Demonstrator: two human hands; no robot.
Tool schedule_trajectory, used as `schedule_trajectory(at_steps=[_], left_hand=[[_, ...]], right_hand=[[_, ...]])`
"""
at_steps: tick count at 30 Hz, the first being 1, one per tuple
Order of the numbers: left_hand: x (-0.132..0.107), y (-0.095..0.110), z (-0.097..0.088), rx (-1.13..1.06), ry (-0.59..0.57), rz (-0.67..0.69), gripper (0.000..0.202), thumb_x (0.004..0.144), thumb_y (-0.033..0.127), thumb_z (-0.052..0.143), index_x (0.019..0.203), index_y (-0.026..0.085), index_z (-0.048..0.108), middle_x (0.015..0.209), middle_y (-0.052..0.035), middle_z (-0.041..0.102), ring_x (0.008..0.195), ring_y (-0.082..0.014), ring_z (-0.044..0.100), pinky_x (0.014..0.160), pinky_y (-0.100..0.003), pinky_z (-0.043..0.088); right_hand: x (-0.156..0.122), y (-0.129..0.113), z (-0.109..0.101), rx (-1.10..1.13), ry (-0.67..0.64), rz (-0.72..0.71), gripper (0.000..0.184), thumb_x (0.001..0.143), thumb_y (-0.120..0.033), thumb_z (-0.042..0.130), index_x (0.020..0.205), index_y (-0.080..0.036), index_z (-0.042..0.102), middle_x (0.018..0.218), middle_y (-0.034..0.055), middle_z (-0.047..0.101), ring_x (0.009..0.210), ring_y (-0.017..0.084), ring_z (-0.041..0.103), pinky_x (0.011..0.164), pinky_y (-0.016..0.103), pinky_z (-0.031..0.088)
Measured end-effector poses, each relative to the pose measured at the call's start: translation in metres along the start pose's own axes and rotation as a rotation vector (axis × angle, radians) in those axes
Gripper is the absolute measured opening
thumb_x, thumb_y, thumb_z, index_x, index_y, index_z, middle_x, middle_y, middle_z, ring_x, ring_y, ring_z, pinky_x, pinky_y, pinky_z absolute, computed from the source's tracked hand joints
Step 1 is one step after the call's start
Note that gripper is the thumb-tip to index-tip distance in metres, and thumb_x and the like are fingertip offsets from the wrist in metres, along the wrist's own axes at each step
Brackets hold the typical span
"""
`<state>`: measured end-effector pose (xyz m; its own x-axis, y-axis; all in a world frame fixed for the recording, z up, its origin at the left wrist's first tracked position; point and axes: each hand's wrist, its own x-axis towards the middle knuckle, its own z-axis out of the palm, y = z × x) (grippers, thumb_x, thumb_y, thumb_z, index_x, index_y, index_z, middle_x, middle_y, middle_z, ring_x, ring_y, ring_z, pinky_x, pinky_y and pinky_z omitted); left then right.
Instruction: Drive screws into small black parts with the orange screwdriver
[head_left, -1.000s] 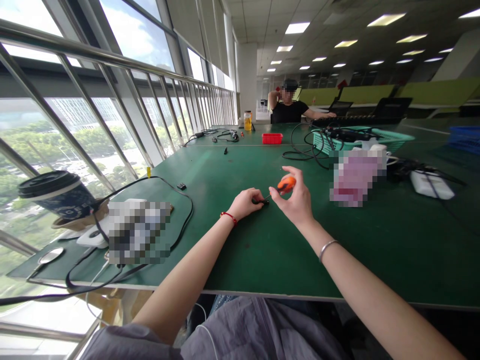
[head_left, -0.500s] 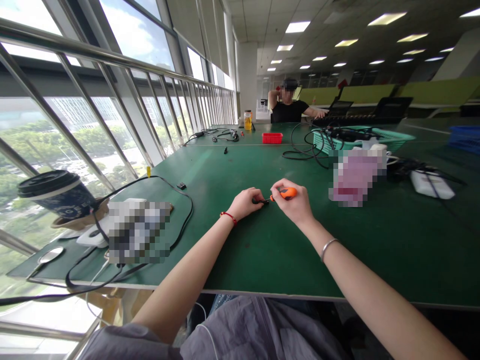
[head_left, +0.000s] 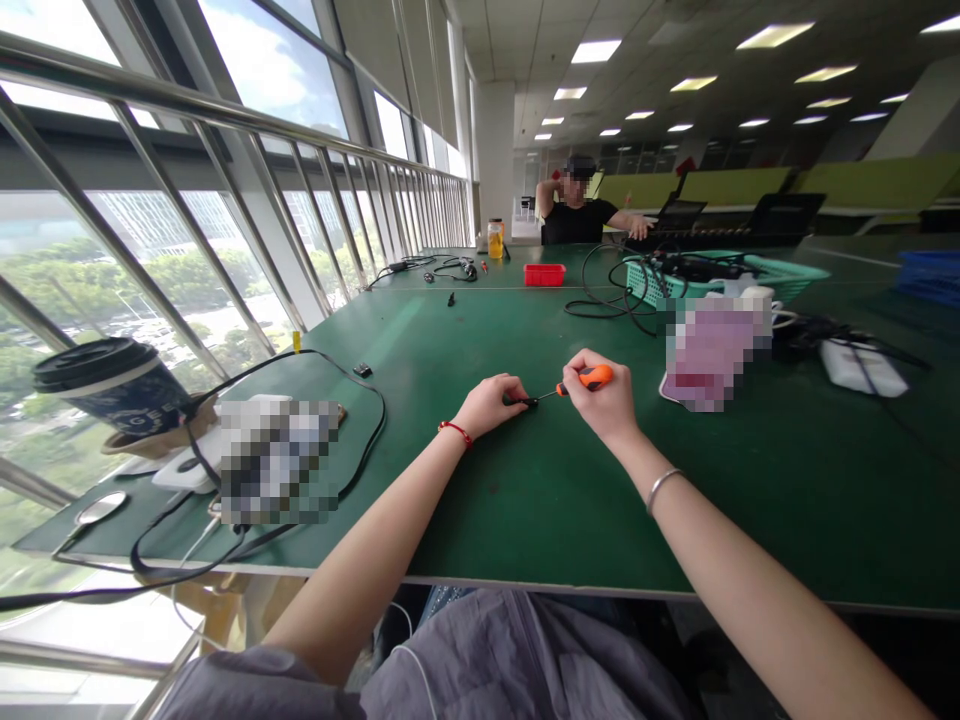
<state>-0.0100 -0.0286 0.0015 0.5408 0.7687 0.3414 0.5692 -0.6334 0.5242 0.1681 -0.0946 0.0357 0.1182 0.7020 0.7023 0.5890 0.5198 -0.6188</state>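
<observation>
My left hand rests on the green table, its fingers pinching a small black part against the surface. What kind of part it is stays too small to tell. In my right hand is a screwdriver with an orange and black handle, my fingers closed round it. Its thin metal shaft points left, and the tip is at or very near the black part; whether they touch I cannot tell.
To the left are a paper cup, a looped black cable and a small black piece. Ahead sits a red tray. A green basket with cables stands at the right. Across the table sits a person.
My right hand has drawn back a little to the right with the screwdriver, showing more of its shaft. My left hand stays almost in place on the black part.
</observation>
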Motion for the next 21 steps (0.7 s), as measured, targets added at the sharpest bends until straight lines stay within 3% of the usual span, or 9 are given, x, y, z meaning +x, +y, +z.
schedule_trajectory(at_steps=[11, 14, 18, 21], left_hand=[[-0.0003, -0.0042, 0.0022, -0.004, 0.018, 0.007, 0.005, 0.074, 0.019, 0.064, 0.078, 0.017, 0.066, 0.081, -0.0015, 0.064, 0.075, -0.0137, 0.06, 0.073, -0.026, 0.049], [-0.0001, -0.0043, 0.0028, -0.009, 0.025, 0.011, 0.004, 0.073, 0.018, 0.064, 0.077, 0.016, 0.066, 0.08, -0.0016, 0.064, 0.074, -0.0134, 0.06, 0.072, -0.026, 0.048], [0.0008, -0.0042, 0.0039, -0.017, 0.029, -0.002, 0.003, 0.073, 0.017, 0.064, 0.075, 0.016, 0.066, 0.078, -0.0011, 0.064, 0.074, -0.0131, 0.06, 0.072, -0.025, 0.048], [0.001, -0.004, 0.0046, -0.021, 0.032, -0.017, 0.003, 0.073, 0.018, 0.064, 0.075, 0.016, 0.066, 0.078, -0.0011, 0.065, 0.074, -0.0132, 0.06, 0.072, -0.025, 0.048]], right_hand=[[0.0017, 0.0032, 0.0024, 0.018, -0.018, 0.043, 0.016, 0.073, -0.031, 0.051, 0.06, -0.022, 0.046, 0.057, -0.0019, 0.054, 0.053, 0.013, 0.051, 0.055, 0.025, 0.039], [0.0013, 0.0025, 0.0026, 0.001, 0.032, 0.062, 0.011, 0.069, -0.03, 0.056, 0.073, -0.023, 0.049, 0.064, -0.0028, 0.055, 0.054, 0.013, 0.052, 0.055, 0.025, 0.04], [0.0013, 0.0044, 0.0026, 0.0, 0.04, 0.05, 0.034, 0.066, -0.031, 0.059, 0.097, -0.023, 0.047, 0.07, -0.004, 0.056, 0.055, 0.014, 0.054, 0.053, 0.025, 0.04], [0.0019, 0.0047, 0.002, -0.044, 0.051, 0.039, 0.031, 0.072, -0.038, 0.058, 0.097, -0.023, 0.047, 0.064, -0.005, 0.054, 0.056, 0.015, 0.054, 0.055, 0.025, 0.04]])
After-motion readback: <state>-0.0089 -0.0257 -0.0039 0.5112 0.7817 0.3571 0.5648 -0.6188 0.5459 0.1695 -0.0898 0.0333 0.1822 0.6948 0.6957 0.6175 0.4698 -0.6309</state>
